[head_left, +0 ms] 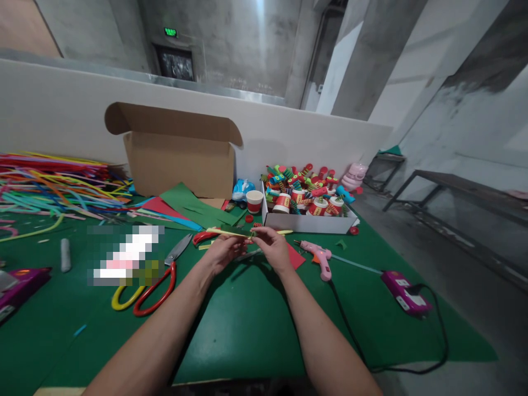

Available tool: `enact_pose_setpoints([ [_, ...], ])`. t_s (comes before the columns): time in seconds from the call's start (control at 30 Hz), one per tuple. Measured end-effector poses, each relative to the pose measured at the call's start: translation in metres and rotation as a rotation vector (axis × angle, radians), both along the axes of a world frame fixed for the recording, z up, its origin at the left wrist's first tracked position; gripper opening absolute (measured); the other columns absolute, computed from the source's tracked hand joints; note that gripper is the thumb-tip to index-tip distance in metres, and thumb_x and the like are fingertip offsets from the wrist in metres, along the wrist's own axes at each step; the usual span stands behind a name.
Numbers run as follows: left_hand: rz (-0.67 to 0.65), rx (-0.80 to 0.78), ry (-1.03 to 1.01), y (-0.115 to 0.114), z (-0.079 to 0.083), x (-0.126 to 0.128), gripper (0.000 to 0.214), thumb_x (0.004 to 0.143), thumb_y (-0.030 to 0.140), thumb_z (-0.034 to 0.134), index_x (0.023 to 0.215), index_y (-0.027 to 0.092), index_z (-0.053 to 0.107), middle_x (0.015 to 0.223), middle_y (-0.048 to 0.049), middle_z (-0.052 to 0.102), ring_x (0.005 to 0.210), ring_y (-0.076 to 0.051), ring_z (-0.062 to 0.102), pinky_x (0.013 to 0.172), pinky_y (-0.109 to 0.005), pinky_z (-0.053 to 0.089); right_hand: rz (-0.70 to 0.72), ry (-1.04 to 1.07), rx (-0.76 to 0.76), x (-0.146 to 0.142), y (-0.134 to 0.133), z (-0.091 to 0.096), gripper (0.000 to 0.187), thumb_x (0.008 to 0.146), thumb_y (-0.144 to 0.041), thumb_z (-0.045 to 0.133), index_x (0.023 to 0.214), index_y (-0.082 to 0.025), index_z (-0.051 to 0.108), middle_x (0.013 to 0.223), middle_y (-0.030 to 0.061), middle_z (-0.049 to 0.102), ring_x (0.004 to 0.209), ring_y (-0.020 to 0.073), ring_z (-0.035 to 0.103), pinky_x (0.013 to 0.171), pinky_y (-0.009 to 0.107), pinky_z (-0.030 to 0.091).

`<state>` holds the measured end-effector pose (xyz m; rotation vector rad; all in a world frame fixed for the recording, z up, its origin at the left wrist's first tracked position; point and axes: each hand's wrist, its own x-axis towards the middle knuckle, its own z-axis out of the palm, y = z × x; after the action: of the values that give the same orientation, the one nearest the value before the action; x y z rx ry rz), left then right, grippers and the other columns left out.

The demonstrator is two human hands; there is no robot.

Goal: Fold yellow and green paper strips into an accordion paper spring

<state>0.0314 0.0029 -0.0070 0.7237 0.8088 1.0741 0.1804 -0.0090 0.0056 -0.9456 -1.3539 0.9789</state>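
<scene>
My left hand [225,254] is closed around a thin yellow strip [230,233], which runs level above the green table. At the strip's right end, the fingertips of my right hand [272,248] pinch together. A dark green piece shows behind the strip; whether I hold it too is unclear. Red-handled scissors [202,237] lie just beyond my left hand. Beside my right hand are a red paper piece [296,257] and a pink glue gun [319,257]. Larger scissors with red and yellow handles [155,291] rest left of my left forearm.
A white box [309,223] full of colourful cup crafts stands at the back right, beside a paper cup [254,202]. Coloured pipe cleaners [61,187] are heaped at left near a cardboard box [181,165]. The glue gun's cord passes a purple power strip [406,294].
</scene>
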Motion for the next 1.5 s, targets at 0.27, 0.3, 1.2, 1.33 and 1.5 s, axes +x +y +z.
enact_pose_setpoints([
  [0.27, -0.112, 0.130, 0.086, -0.007, 0.005, 0.005, 0.036, 0.054, 0.013, 0.078, 0.088, 0.015, 0.067, 0.093, -0.0075, 0.067, 0.069, -0.012, 0.060, 0.063, -0.023, 0.048, -0.100, 0.047, -0.044, -0.001, 0.005, -0.009, 0.019, 0.066, -0.029, 0.067, 0.081, -0.018, 0.065, 0.076, 0.0018, 0.067, 0.072, 0.0157, 0.062, 0.069, 0.027, 0.048],
  [0.3, -0.120, 0.145, 0.105, -0.008, 0.006, 0.006, 0.040, 0.055, 0.015, 0.078, 0.093, 0.016, 0.066, 0.095, -0.0074, 0.067, 0.071, -0.012, 0.060, 0.063, -0.023, 0.047, -0.095, 0.068, -0.075, -0.001, 0.006, -0.011, 0.020, 0.064, -0.030, 0.068, 0.080, -0.018, 0.064, 0.075, 0.0013, 0.067, 0.071, 0.0153, 0.061, 0.068, 0.027, 0.047],
  [1.2, 0.098, 0.316, 0.181, -0.003, 0.003, 0.005, 0.033, 0.054, 0.029, 0.079, 0.082, 0.015, 0.068, 0.077, -0.0055, 0.068, 0.070, -0.018, 0.060, 0.069, -0.029, 0.044, 0.094, 0.251, -0.366, 0.000, 0.004, -0.009, 0.030, 0.057, -0.037, 0.076, 0.079, -0.017, 0.071, 0.074, 0.0016, 0.068, 0.062, 0.0106, 0.058, 0.066, 0.026, 0.047],
  [1.33, 0.120, 0.290, 0.193, 0.001, 0.000, 0.003, 0.039, 0.054, 0.033, 0.079, 0.086, 0.012, 0.068, 0.078, -0.0067, 0.068, 0.074, -0.019, 0.060, 0.071, -0.030, 0.044, 0.060, 0.259, -0.363, 0.001, 0.005, -0.008, 0.032, 0.055, -0.039, 0.077, 0.079, -0.018, 0.071, 0.073, 0.0006, 0.067, 0.060, 0.0090, 0.056, 0.064, 0.024, 0.046],
  [1.5, 0.138, 0.268, 0.124, 0.002, 0.001, 0.002, 0.043, 0.051, 0.033, 0.080, 0.086, 0.011, 0.068, 0.075, -0.0058, 0.068, 0.073, -0.018, 0.060, 0.072, -0.030, 0.045, 0.035, 0.317, -0.391, 0.002, 0.008, -0.009, 0.036, 0.059, -0.048, 0.073, 0.078, -0.018, 0.070, 0.072, 0.0013, 0.066, 0.057, 0.0079, 0.054, 0.058, 0.021, 0.043],
])
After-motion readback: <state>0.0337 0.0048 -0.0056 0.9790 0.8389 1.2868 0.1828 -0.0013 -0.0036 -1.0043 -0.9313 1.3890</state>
